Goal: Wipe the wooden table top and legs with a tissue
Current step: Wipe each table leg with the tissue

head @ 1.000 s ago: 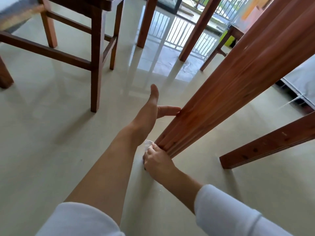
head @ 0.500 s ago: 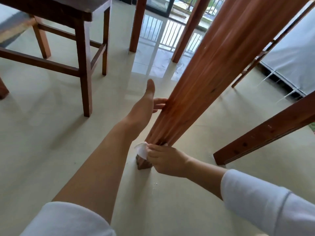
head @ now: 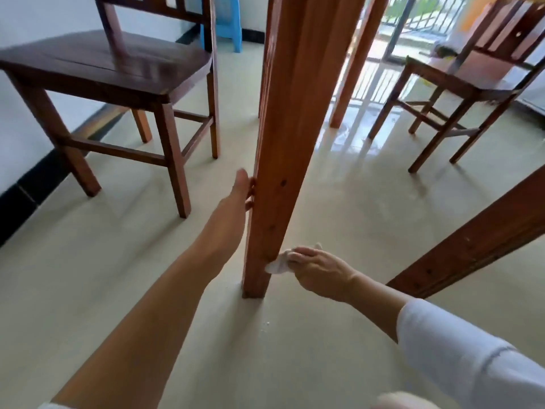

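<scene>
1. Most of the view is a pale glossy floor (head: 339, 208), with bright reflections toward the far right.
2. Filling the middle, one wooden table leg (head: 283, 143) stands upright with its foot on the floor; a second leg of the same wood (head: 356, 63) stands farther back, and a third piece of that wood (head: 477, 237) slants across the right edge.
3. Left of the central leg sits a dark wooden chair (head: 112, 72) near a white wall with a black skirting; another chair (head: 460, 81) stands at the right, well apart from it.
4. Behind the left chair a blue stool (head: 233, 25) shows in part.
5. Reaching in from the lower left, a bare forearm ends in the left hand (head: 239, 196), which rests flat against the left face of the central leg; its fingers curl round the far edge, though the leg hides how firmly they grip.
6. From the lower right, a white-sleeved arm ends in the right hand (head: 321, 270), fingers closed over a white tissue (head: 277, 264).
7. That tissue is pressed against the right edge of the central leg, low down, just above the foot.
</scene>
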{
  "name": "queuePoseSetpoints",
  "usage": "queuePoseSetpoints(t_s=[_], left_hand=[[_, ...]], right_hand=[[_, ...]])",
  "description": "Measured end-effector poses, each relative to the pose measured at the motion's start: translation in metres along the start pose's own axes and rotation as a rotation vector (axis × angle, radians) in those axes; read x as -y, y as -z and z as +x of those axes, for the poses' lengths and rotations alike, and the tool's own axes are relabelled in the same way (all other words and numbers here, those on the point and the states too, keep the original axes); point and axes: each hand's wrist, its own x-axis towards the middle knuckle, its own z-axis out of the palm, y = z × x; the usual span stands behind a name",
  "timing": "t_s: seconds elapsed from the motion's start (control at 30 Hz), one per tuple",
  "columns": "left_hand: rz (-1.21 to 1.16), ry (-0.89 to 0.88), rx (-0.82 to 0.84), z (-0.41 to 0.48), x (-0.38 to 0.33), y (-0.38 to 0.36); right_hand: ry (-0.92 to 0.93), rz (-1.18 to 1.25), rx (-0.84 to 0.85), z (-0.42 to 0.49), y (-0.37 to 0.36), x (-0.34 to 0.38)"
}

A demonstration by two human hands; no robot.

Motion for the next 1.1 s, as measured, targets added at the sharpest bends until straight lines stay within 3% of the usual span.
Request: queuePoseSetpoints(t_s=[0.17, 0.37, 0.53, 0.67, 0.77, 0.83, 0.9, 0.97, 1.1], left_hand=[[0.047, 0.039, -0.146, -0.019, -0.027, -0.028], [0.15, 0.072, -0.196, -0.033, -0.06, -0.056], [0.2, 0.033, -0.194, -0.024, -0.038, -0.052], [0.21, -0.032, -0.191, -0.011, -0.013, -0.046], [0.249, -0.057, -0.201, -0.006, 0.009, -0.04], [0.285, -0.06, -0.183, 0.0, 0.023, -0.029], [0.284, -0.052, -0.175, 0.005, 0.031, -0.02], [0.289, -0.063, -0.189, 0.01, 0.037, -0.016], [0.341, -0.075, -0.224, 0.014, 0.041, -0.015]], right_hand=[[-0.292, 0.269, -0.378, -0.032, 0.046, -0.038], [-0.656, 0.765, -0.634, 0.0, 0.059, -0.003], [-1.237, 1.502, -0.594, 0.031, 0.016, 0.051], [-1.671, 1.927, -0.304, 0.051, -0.035, 0.088], [-1.952, 2.078, -0.058, 0.061, -0.052, 0.113], [-2.144, 2.086, -0.031, 0.069, -0.067, 0.127], [-2.273, 2.152, -0.132, 0.08, -0.076, 0.133], [-2.365, 2.337, -0.348, 0.093, -0.081, 0.13], [-2.415, 2.565, -0.712, 0.1, -0.077, 0.125]])
